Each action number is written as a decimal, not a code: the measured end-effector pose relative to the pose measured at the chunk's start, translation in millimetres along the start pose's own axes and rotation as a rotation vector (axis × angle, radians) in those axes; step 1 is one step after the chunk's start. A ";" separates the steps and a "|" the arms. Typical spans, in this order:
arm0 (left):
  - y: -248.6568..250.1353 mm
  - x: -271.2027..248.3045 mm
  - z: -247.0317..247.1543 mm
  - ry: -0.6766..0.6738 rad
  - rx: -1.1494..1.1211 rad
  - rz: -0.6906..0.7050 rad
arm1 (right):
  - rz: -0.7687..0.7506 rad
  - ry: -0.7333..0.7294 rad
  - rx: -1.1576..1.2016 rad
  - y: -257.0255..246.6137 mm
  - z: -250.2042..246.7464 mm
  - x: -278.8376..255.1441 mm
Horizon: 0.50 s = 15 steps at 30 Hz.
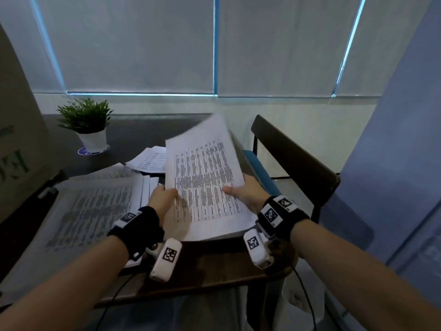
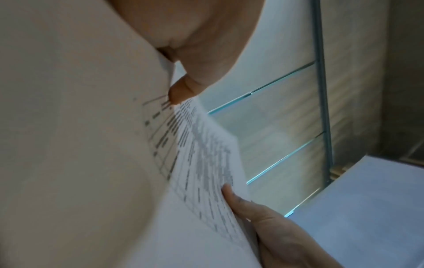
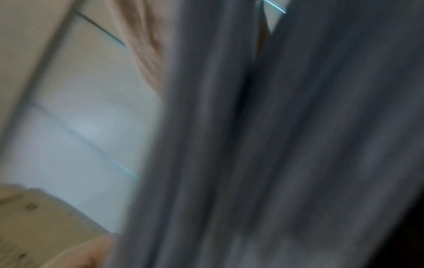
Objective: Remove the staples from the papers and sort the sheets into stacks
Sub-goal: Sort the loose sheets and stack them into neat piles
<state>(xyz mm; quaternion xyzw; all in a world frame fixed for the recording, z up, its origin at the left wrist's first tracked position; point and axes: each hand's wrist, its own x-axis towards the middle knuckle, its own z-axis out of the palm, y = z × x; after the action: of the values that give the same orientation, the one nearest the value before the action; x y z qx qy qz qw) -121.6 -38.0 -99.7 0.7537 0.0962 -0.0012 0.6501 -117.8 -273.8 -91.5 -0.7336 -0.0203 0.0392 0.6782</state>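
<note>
A set of printed sheets (image 1: 205, 177) with tables is held up above the dark table (image 1: 214, 266), its far end lifted and blurred. My left hand (image 1: 164, 195) grips its left edge, thumb on top. My right hand (image 1: 245, 191) holds the right edge with the thumb laid across the print. In the left wrist view the printed sheets (image 2: 201, 163) fan apart, with my left hand's thumb (image 2: 181, 90) on them and my right hand (image 2: 263, 217) lower down. The right wrist view is filled by blurred grey paper (image 3: 275, 145). No staple is visible.
A large stack of printed sheets (image 1: 93, 206) lies on the left of the table, and a smaller pile (image 1: 150, 161) behind it. A potted plant (image 1: 88, 125) stands far left, a cardboard box (image 1: 16, 144) at the left edge, a chair (image 1: 293, 158) on the right.
</note>
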 end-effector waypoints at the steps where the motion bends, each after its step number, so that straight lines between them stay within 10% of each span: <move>1: -8.6 -0.7 -2.2 0.002 0.031 -0.031 | 0.050 0.004 -0.008 7.1 4.8 -1.5; 10: -22.3 -10.0 -21.4 -0.004 0.522 0.005 | 0.315 -0.011 -0.746 11.8 22.5 -2.0; 15: 28.4 -19.4 -81.4 -0.061 0.630 0.096 | 0.023 -0.018 -1.183 -63.6 47.3 -9.5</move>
<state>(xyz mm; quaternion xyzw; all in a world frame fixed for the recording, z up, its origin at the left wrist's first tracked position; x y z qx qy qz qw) -146.4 35.1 -56.8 0.9213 0.0360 -0.0227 0.3865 -129.8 -222.6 -31.5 -0.9869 -0.0365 0.0347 0.1532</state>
